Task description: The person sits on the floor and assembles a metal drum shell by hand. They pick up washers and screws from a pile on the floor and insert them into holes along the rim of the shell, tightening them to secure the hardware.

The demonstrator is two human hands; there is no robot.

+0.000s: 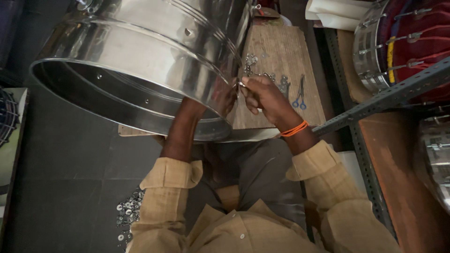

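Tan sleeves frame the work — the left hand (pixel 224 96) reaches inside the steel drum shell (pixel 140 70), its grip hidden, while the right hand (pixel 263 96) pinches a small fastener (pixel 240 84) at the wall, seemingly mid-fitting — alignment needed next.

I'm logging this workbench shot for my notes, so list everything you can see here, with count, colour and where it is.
drum shell: one, shiny silver metal, tilted over the board at upper left
wooden board: one, brown, under the shell, centre top
small metal fittings: a scatter, silver, on the board beside the shell
scissors: one pair, blue handles, on the board
washers: a pile, silver, on the dark floor at lower left
finished drum: one, red with metal rods, top right
slotted metal bar: one, grey, slanting at right
wristband: one, orange, right wrist
left hand: inside the shell, hidden
right hand: pinching a small fitting at the shell's rim
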